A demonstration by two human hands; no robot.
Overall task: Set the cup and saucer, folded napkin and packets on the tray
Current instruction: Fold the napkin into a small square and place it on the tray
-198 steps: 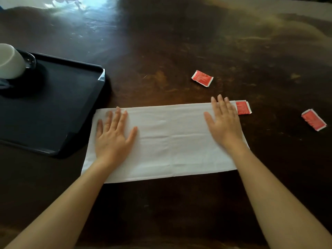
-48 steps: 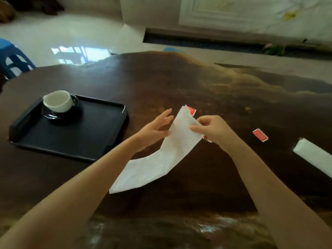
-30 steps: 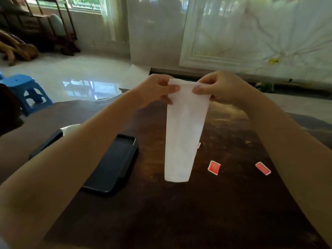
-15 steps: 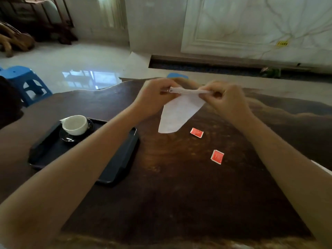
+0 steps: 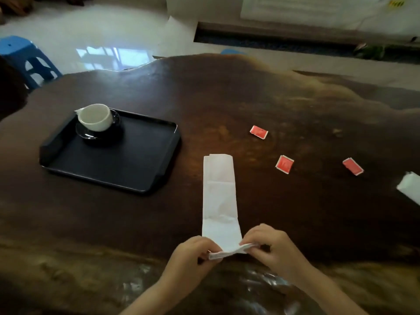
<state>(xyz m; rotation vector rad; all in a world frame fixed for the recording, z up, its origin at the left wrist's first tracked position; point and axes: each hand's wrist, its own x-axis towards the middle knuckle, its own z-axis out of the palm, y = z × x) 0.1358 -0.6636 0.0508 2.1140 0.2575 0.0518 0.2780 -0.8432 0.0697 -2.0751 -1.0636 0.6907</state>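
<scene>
At ten o'clock from my view sits a blue stool [image 5: 21,56] on the pale glossy floor [image 5: 102,35], beyond the desk's far edge. The black tray [image 5: 127,169] lies on the dark wooden desk [image 5: 227,98] at about ten o'clock from my hands, and in its far left corner the white cup [image 5: 95,117] stands on a dark saucer [image 5: 91,134]. The rest of the tray is bare, and nothing lies between it and the napkin.

The white napkin [image 5: 219,196], folded into a long narrow strip, runs from my hands toward twelve o'clock, flat on the desk, with creases across it. My left hand [image 5: 193,253] and right hand [image 5: 272,248] both pinch its near end, which is lifted a little and bunched between the fingers.

Three red packets lie loose on the desk, well apart from the tray: one [image 5: 259,132] at one o'clock, another [image 5: 284,164] nearer, a third [image 5: 353,166] at two o'clock. At the right edge, about three o'clock, a white folded thing [image 5: 409,189] is partly cut off; I cannot tell what it is.
</scene>
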